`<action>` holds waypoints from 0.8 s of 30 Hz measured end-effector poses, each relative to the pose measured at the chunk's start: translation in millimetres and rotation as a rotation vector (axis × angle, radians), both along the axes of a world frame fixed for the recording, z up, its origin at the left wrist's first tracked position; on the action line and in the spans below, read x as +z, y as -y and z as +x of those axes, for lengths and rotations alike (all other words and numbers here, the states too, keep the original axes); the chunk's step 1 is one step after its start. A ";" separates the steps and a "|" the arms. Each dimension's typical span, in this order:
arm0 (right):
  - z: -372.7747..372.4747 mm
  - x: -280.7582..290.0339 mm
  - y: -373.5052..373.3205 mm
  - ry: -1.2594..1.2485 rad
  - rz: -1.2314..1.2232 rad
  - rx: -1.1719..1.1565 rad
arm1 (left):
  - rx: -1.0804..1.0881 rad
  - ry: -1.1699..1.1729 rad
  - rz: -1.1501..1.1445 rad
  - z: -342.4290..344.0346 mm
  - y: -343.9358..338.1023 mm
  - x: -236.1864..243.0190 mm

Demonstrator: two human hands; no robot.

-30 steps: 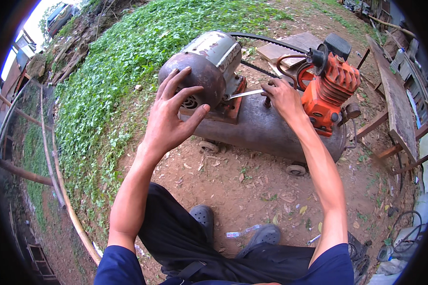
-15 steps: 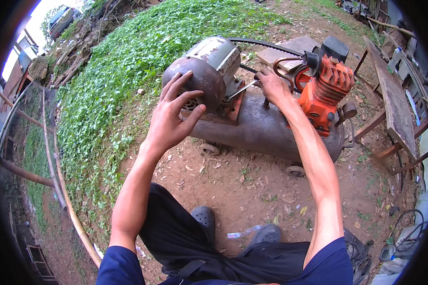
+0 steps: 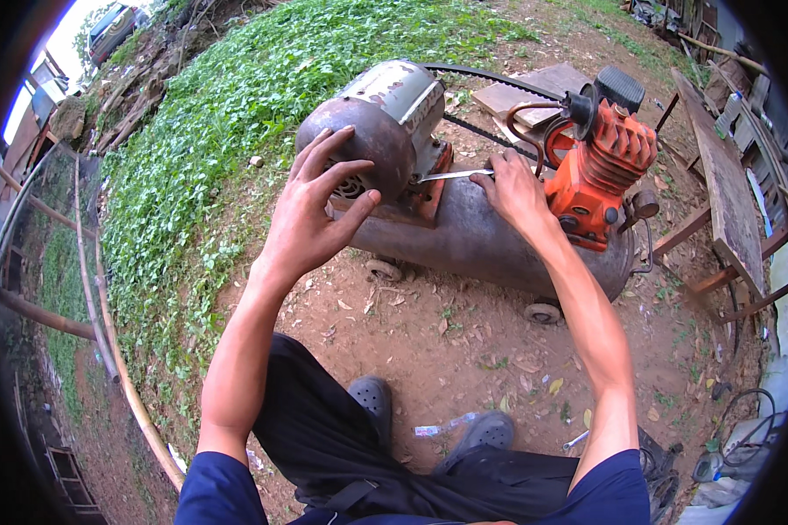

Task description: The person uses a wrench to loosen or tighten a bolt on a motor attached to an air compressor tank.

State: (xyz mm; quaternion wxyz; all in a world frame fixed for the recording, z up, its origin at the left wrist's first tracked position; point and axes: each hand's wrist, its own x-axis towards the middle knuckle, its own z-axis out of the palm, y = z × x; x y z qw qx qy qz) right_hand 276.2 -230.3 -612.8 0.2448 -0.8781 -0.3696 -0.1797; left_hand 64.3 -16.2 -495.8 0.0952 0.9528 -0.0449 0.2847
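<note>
A wrench lies nearly level in my right hand, closed round its right end. The wrench's other end sits at a bolt by the foot of the electric motor, on a rusty mounting bracket. My left hand has its fingers spread against the motor's rounded brown end cover. Beneath the motor runs the dark cylindrical tank of an air compressor. An orange pump stands on the tank's right end, with a black belt stretching between motor and pump.
Small wheels carry the tank on bare soil with dry leaves. A worn wooden bench stands at the right, and boards lie behind the belt. Another metal tool lies near my right forearm. Bamboo poles cross the left side.
My right hand has come nearer to me and slightly right, swinging the wrench from a slant to almost level. My left hand stays on the motor cover.
</note>
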 end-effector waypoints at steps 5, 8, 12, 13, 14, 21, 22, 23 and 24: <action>28.7 -8.9 -3.7 -0.225 0.125 0.098 | 0.006 0.007 0.000 1.9 2.0 -0.4; 33.5 -8.1 -4.9 -0.372 0.176 0.063 | 0.004 0.004 -0.011 2.2 0.7 -1.4; 40.8 0.7 1.4 -0.517 0.220 -0.001 | 0.009 0.000 -0.001 2.6 2.0 -0.3; 36.0 7.4 1.9 -0.571 0.187 -0.001 | 0.012 0.001 0.003 2.7 1.9 -0.4; 31.3 7.4 2.4 -0.526 0.142 0.005 | 0.014 0.002 0.008 2.9 1.8 -0.5; -34.1 36.6 5.4 -1.013 -0.016 0.132 | 0.015 -0.006 -0.038 2.1 0.5 -2.7; -43.0 32.0 6.0 -1.130 0.069 0.152 | 0.015 -0.003 -0.037 4.0 2.3 -3.2; -53.4 26.5 3.7 -1.247 0.158 0.179 | 0.021 -0.003 -0.030 4.0 3.6 -2.4; -64.1 16.4 -2.2 -1.354 0.266 0.209 | 0.028 -0.002 -0.023 3.8 4.5 -2.0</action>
